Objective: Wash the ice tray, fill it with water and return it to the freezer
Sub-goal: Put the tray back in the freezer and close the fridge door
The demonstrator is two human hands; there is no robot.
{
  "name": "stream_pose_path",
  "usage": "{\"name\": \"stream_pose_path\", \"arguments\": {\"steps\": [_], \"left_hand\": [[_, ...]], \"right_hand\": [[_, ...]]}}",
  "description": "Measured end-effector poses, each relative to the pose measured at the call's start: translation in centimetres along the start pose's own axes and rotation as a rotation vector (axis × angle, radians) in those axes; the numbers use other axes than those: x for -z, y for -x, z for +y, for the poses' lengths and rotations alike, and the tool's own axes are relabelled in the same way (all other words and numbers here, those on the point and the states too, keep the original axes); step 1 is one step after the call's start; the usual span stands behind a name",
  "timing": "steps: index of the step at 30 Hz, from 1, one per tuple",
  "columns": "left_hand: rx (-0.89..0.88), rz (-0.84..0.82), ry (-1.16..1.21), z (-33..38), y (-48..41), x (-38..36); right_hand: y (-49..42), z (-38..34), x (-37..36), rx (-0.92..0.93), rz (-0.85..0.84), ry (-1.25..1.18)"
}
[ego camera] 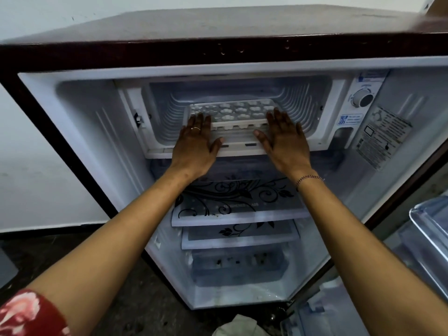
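White ice tray (232,110) sitting inside the open freezer compartment (164,105), with free room at its left, right and above. The left hand (194,144) and right hand (283,139) lie flat with fingers straight, fingertips touching the tray's near corners and gripping nothing. Whether the cells hold water cannot be made out. The sticker (381,139) on the right wall is unreadable; faint print on the glass shelf (232,202) below partly reads "TOUGHENED"

We cannot tell whether the ice tray (232,109) holds water; its near corners are hidden under the left hand (194,141) and the right hand (287,139). The print on the sticker (383,135) is too small for us to read. The fridge door (428,229) runs off the right edge, the white cloth (236,327) off the bottom.
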State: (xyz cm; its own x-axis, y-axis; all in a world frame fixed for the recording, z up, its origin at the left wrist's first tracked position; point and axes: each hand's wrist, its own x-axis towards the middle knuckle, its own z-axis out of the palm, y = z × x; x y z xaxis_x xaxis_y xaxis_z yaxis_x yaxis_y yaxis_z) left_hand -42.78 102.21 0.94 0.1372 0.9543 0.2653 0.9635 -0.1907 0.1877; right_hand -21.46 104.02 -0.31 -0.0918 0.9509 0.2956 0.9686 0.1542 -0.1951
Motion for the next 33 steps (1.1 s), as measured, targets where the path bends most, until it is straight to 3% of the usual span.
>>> {"name": "stream_pose_path", "arguments": {"steps": [14, 20, 29, 33], "left_hand": [[0.104, -0.142, -0.135, 2.5, 4.8, 5.9], [0.121, -0.203, -0.166, 5.0, 10.1, 9.7], [0.164, -0.274, 0.006, 8.7, 17.0, 12.9], [0.244, -0.317, 0.242, 11.0, 20.6, 14.5]], "right_hand": [[4.8, -5.0, 3.1, 0.077, -0.044, -0.035], [10.0, -6.6, 6.8, 0.112, -0.172, -0.033], [17.6, -6.8, 11.2, 0.059, -0.239, -0.125], [20.5, -6.3, 13.5, -0.004, -0.210, -0.219]]}}
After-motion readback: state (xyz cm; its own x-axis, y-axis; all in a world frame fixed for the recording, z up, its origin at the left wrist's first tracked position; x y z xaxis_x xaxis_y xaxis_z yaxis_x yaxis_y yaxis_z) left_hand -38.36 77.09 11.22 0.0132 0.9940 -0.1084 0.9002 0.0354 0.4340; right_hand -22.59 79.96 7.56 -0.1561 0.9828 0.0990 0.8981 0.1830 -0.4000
